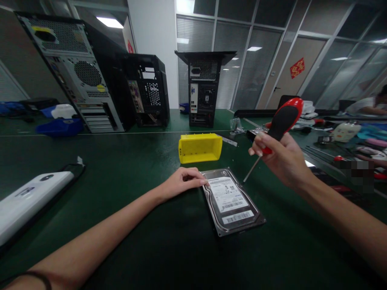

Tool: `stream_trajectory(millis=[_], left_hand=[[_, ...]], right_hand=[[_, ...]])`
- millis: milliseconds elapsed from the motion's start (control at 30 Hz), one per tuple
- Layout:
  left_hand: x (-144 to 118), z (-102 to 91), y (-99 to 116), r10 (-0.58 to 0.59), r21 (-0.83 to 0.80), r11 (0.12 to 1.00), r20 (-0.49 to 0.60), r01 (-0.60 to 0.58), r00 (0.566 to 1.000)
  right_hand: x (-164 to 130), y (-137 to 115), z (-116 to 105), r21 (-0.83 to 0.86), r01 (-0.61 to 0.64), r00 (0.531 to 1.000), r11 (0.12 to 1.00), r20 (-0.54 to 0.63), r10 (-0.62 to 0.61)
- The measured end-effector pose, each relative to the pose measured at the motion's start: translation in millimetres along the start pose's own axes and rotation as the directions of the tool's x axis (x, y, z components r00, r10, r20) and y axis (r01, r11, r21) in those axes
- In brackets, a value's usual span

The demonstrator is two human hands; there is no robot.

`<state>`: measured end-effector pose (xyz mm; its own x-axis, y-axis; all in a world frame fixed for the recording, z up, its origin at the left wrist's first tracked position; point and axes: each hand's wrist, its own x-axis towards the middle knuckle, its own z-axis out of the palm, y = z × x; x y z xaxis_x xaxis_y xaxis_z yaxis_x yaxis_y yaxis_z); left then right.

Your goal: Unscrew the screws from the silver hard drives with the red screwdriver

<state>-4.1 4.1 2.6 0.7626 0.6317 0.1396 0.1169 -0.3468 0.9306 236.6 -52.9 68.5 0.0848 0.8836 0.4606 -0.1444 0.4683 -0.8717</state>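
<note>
Green mat: left hand (pixel 181 182), fingers curled, steadies a hard drive (pixel 232 201) (label up); right hand (pixel 279 155), at two o'clock, grips a red-and-black screwdriver (pixel 276 129), tip angled toward the drive's corner.

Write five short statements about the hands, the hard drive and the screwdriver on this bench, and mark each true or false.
1. The right hand holds a red and black screwdriver. True.
2. The left hand grips the yellow bin. False: its fingers touch the hard drive's near corner.
3. The hard drive lies label up on the green table. True.
4. The yellow bin stands in front of the drive, nearer the person. False: it lies behind it.
5. Three computer cases stand at the table's far side. True.
</note>
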Motion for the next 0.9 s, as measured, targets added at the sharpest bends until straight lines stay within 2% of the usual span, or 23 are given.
stream_trajectory(millis=[167, 367, 500, 667, 900], left_hand=[[0.1, 0.5, 1.1, -0.001, 0.001, 1.000, -0.004, 0.001, 1.000], [0.1, 1.1, 1.9, -0.008, 0.023, 1.000, -0.009, 0.008, 1.000], [0.0, 1.2, 2.6, -0.002, 0.001, 1.000, -0.008, 0.002, 1.000], [0.1, 0.7, 0.7, 0.007, -0.033, 0.999, 0.000, -0.007, 1.000], [0.1, 0.3, 0.3, 0.012, -0.044, 0.999, 0.000, -0.012, 1.000]], right_hand=[[1.2, 0.8, -2.3, 0.043, -0.038, 0.999, 0.998, 0.038, 0.037], [0.5, -1.4, -1.3, -0.010, 0.008, 1.000, 1.000, 0.009, -0.008], [-2.4, -5.5, 2.3, -0.012, 0.013, 0.998, 1.000, 0.057, -0.012], [-3.3, -7.0, 0.5, 0.012, -0.058, 0.991, 0.998, 0.122, 0.056], [1.4, -1.7, -5.8, -0.042, -0.009, 0.999, 0.999, 0.053, 0.011]])
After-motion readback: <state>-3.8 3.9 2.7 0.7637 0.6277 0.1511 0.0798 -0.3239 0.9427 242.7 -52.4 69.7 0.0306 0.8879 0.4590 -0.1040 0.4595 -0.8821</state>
